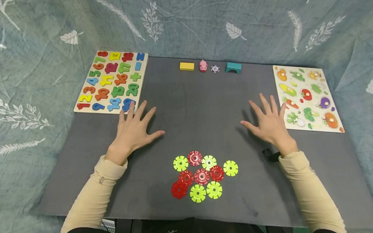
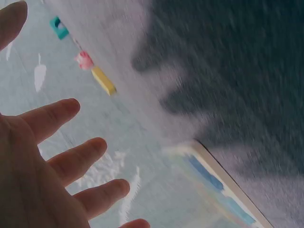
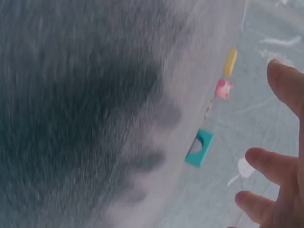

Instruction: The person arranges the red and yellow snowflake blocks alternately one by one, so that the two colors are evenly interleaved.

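Note:
My left hand (image 1: pixel 131 131) is spread over the table at the near edge of the number puzzle board (image 1: pixel 141 94), its fingertips overlapping the blue 19 piece in the head view. With fingers splayed, my right hand (image 1: pixel 270 126) hovers beside the vegetable puzzle board (image 1: pixel 313 127), one fingertip over its left edge. Both hands hold nothing and cast shadows on the table. Between and nearer than the hands lies a loose group of notched plastic discs, several red (image 1: pixel 202 176) and several yellow-green (image 1: pixel 214 190), some overlapping.
Along the back edge of the grey table (image 1: pixel 192 113) stand a yellow block (image 1: pixel 186 66), a pink pig figure (image 1: pixel 203 66), a poker chip (image 1: pixel 215 68) and a teal arch block (image 1: pixel 233 67). A patterned cloth (image 1: pixel 189 29) hangs behind.

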`<state>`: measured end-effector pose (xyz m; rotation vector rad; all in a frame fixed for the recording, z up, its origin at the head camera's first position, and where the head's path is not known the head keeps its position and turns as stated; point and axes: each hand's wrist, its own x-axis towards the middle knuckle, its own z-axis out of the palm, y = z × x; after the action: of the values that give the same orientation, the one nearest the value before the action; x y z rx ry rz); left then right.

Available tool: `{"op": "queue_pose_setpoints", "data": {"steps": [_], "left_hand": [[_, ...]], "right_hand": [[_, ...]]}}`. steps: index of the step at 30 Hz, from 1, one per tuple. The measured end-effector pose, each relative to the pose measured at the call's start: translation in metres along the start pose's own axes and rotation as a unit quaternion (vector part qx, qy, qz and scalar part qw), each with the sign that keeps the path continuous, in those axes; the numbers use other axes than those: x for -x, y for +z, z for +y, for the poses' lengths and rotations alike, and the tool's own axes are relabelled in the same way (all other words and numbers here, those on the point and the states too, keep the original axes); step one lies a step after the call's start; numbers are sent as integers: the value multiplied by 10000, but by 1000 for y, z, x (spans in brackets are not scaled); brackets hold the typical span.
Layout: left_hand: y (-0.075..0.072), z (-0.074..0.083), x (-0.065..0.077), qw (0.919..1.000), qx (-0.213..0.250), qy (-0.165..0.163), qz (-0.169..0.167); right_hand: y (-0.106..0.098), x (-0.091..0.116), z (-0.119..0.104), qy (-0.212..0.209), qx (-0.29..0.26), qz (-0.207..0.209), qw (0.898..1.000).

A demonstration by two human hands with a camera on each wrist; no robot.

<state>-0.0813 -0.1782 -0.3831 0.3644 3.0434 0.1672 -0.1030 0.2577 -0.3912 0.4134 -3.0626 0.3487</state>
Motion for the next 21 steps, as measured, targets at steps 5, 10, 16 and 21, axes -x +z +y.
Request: {"op": "queue_pose_setpoints", "data": {"steps": [5,10,16,21], "left_hand": [[4,13,2,9987,-141,481,-56],[9,27,10,9959,-211,879,-18],[15,48,26,9877,-523,1465,187],[20,63,38,9781,-548,1985,315]], "right_hand": [[5,0,-9,-333,24,-149,9993],[15,2,-24,-929,166,-82,9955],[28,10,-49,-1869,32,162,9822],[33,12,-80,-2684,-192,169,9630]]}}
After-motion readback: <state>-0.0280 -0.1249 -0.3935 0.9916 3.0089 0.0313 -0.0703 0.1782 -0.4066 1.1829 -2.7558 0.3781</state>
